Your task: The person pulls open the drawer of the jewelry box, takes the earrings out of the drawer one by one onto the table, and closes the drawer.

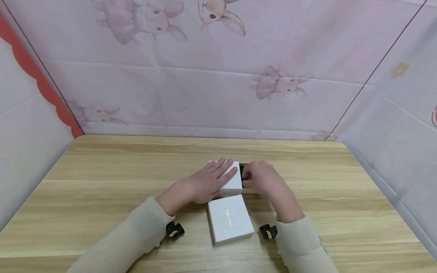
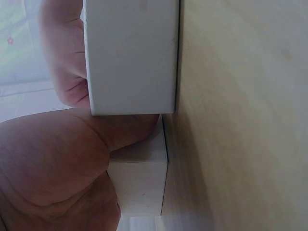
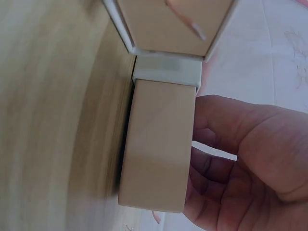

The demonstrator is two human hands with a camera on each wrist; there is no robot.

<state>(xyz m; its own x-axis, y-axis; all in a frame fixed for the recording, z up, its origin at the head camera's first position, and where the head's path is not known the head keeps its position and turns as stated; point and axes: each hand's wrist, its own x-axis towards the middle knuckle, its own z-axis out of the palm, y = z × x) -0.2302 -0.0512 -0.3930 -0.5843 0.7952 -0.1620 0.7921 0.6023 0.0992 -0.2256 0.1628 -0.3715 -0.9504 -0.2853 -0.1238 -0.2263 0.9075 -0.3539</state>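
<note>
My left hand [image 1: 208, 184] rests on a white slide-out box [image 1: 233, 185], fingers spread across its lid and thumb down along its near side. From the right end of that sleeve a tan drawer [image 3: 156, 149] sticks out, with a black interior. Bent over the drawer, my right hand [image 1: 262, 177] has its fingers curled into it; the drawer wall hides the fingertips, so I cannot tell what they hold. A second white box [image 1: 230, 220] with faint gold lettering lies nearer me, its tan end [image 3: 168, 29] facing right with a pinkish ribbon tab [image 3: 187, 19].
The boxes sit on a wood-grain table [image 1: 119, 163]. A pale cloth with printed rabbits [image 1: 191, 94] hangs behind it, and light cloth walls stand at both sides. Small black pieces [image 1: 175, 230] with yellow marks show beside the sleeve cuffs.
</note>
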